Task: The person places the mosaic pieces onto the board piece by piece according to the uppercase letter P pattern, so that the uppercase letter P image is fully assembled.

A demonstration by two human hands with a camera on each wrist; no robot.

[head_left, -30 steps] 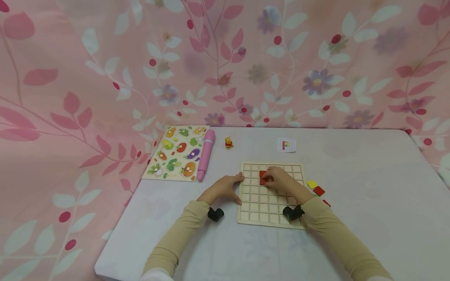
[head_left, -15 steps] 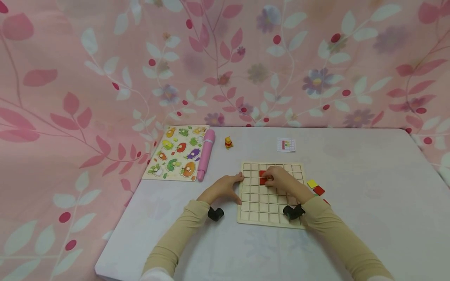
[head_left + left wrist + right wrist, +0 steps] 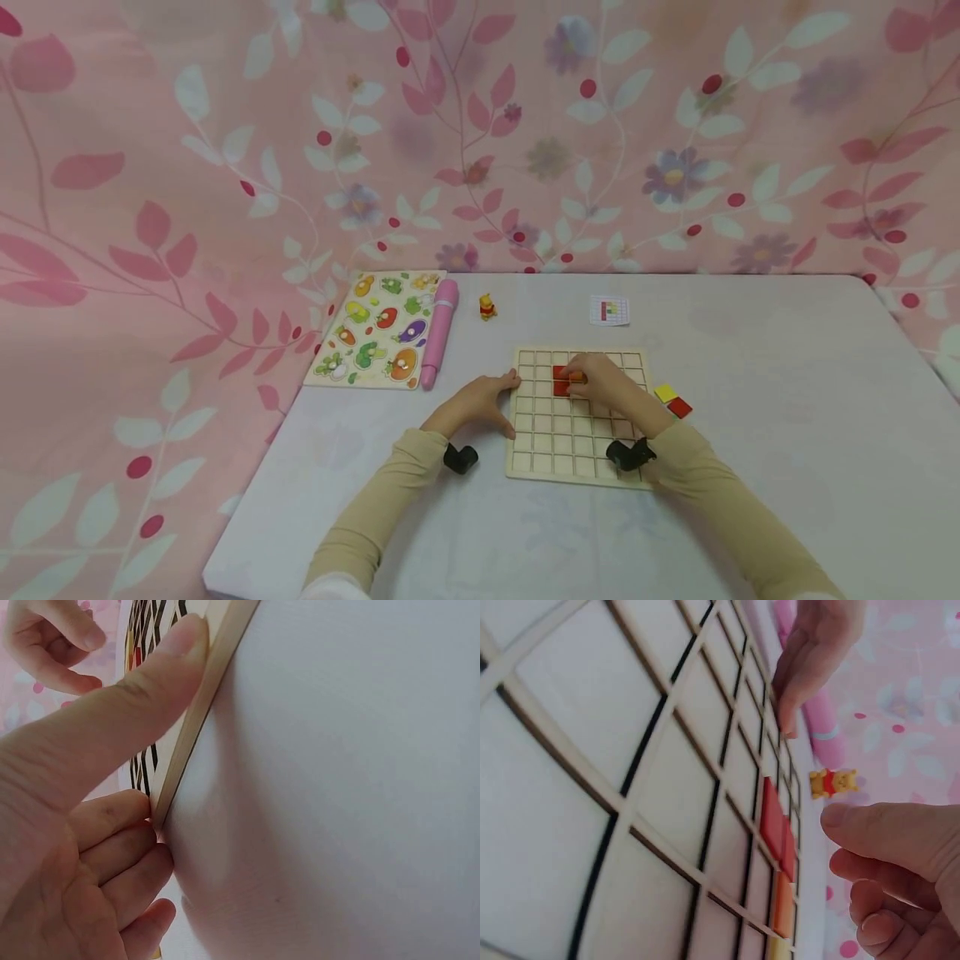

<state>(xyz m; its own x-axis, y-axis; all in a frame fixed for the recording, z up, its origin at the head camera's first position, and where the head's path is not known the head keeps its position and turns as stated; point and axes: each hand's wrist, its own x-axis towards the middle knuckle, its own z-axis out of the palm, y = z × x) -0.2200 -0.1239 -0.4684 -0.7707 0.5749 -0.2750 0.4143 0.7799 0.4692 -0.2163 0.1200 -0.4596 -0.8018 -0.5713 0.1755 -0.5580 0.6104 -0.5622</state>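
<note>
A square wooden grid board (image 3: pixel 542 442) lies on the table. My left hand (image 3: pixel 476 404) rests at its left side; in the left wrist view the thumb (image 3: pixel 176 656) presses on the rim, and the other fingers touch the edge. Over the upper middle of the grid is my right hand (image 3: pixel 600 383), with thumb and fingers loosely bent, apart, and nothing visible between them. Below it, two red tiles (image 3: pixel 771 810), an orange tile (image 3: pixel 782 904) and a yellow tile (image 3: pixel 780 949) sit in grid cells. The right hand partly covers these tiles in the head view.
Right of the board lie a loose yellow tile (image 3: pixel 666 392) and a red tile (image 3: pixel 679 407). Behind it is a small printed card (image 3: pixel 610 311). Further left stand a bear figurine (image 3: pixel 487 307), a pink stick (image 3: pixel 438 333) and a vegetable puzzle board (image 3: pixel 347 354).
My right fingers have parted slightly, so orange shows between them. The right sleeve now covers the lower loose tiles beside the board. My left hand has stayed in place.
</note>
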